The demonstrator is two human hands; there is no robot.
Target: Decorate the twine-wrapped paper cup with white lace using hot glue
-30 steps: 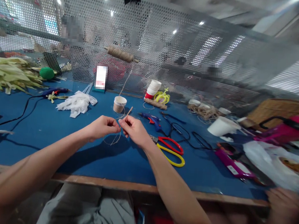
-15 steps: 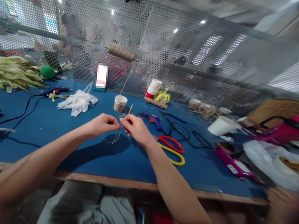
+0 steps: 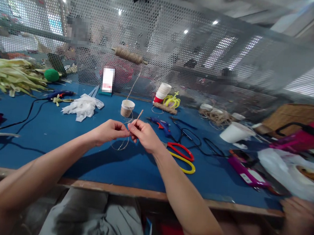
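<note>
My left hand [image 3: 114,131] pinches a strand of twine [image 3: 119,148], which hangs in a loose loop below my fingers. Close against it, my right hand [image 3: 144,134] is closed on a thin brown stick-like piece [image 3: 140,114], its tip pointing up and away from me. My fingers hide where twine and stick meet. Just behind my hands stands a small white cup [image 3: 126,111], its lower part wrapped in twine. From a twine spool [image 3: 127,56] on the perforated screen, a strand runs down toward the cup.
Scissors with red and yellow handles [image 3: 181,152] lie beside my right forearm, with a blue glue gun [image 3: 160,125] behind. White cloth strips [image 3: 83,106] and pale husks [image 3: 12,73] are left. At right are a purple device [image 3: 246,171], a plastic bag [image 3: 282,167] and another person's hand [image 3: 299,212].
My hands stay pinched together in nearly the same place. The hanging twine loop has shifted slightly, and the stick leans a little more to the right. The whole view has moved slightly.
</note>
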